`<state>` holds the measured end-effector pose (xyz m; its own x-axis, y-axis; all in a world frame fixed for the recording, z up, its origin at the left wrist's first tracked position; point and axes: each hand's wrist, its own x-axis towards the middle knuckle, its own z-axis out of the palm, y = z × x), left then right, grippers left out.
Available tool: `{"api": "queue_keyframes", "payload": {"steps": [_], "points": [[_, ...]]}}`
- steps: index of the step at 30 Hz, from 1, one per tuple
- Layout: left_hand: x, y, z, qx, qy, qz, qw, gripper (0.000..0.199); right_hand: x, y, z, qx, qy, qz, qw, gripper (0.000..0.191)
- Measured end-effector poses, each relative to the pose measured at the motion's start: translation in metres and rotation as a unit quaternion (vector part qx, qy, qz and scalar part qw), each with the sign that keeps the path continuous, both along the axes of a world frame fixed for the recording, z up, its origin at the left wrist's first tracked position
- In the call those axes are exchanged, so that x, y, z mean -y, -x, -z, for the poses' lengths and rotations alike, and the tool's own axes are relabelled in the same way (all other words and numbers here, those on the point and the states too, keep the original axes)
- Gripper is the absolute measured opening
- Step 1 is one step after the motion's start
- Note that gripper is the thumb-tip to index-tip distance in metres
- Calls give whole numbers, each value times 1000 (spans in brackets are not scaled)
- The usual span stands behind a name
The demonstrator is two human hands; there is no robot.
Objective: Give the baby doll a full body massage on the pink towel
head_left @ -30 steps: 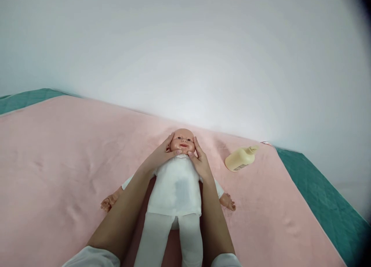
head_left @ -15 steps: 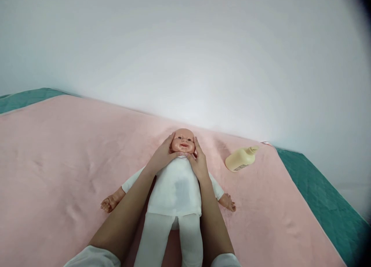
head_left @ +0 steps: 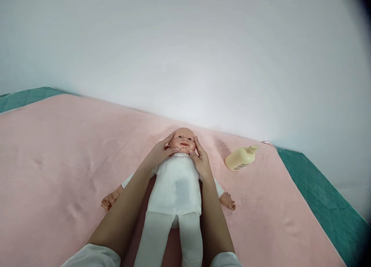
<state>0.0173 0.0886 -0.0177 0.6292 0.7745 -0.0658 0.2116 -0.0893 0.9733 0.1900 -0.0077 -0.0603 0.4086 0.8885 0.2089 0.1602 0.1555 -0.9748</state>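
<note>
A baby doll (head_left: 166,185) in a white top and white leggings lies on its back, its head (head_left: 185,133) pointing toward the wall. Cupped around the head from the left is my left hand (head_left: 160,154), its thumb on the jaw and its fingertips at the temple. My right hand (head_left: 201,160) holds the opposite side the same way, thumb by the jaw and fingers along the cheek. Both hands are curved on the doll's head, and some fingers are hidden behind it. The doll's arms spread outward under my forearms. A greyish patch marks the front of its top.
A pale yellow pump bottle (head_left: 240,158) lies on its side to the right of the doll. Beneath everything is a pink blanket (head_left: 72,154) over a green quilted cover (head_left: 315,189). A plain white wall (head_left: 185,54) rises behind the far edge.
My thumbs have moved apart, from together under the doll's chin to the two sides of its jaw. The doll and the bottle stay in place.
</note>
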Motion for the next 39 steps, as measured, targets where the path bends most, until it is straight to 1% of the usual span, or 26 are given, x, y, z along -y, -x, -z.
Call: {"api": "queue_keyframes", "payload": {"steps": [5,10,17,21,25,29,32,36,39], "points": [[0,0,-4,-6,10,-3,1000,83,1,-3,2,-21,-3,-18,1000,74],[0,1,-4,-9,-1,-3,1000,81,3,-4,2,-23,5,-25,999,75],[1,2,-4,-10,-9,-3,1000,80,4,-4,0,-27,13,-36,999,70],[0,1,-2,-13,4,-6,1000,85,3,-2,-3,-4,7,-21,1000,69],[-1,-1,5,8,4,-10,1000,87,0,2,1,0,0,-4,1000,75],[1,-5,10,44,15,-4,999,98,-4,7,4,-20,-7,16,1000,81],[3,-10,11,61,12,-13,998,105,-6,10,6,-26,-10,28,999,83],[5,-13,12,57,-24,-29,998,100,-7,10,7,-19,-19,34,999,81],[5,-12,15,42,-32,-33,998,96,-6,10,6,-12,-21,29,999,79]]}}
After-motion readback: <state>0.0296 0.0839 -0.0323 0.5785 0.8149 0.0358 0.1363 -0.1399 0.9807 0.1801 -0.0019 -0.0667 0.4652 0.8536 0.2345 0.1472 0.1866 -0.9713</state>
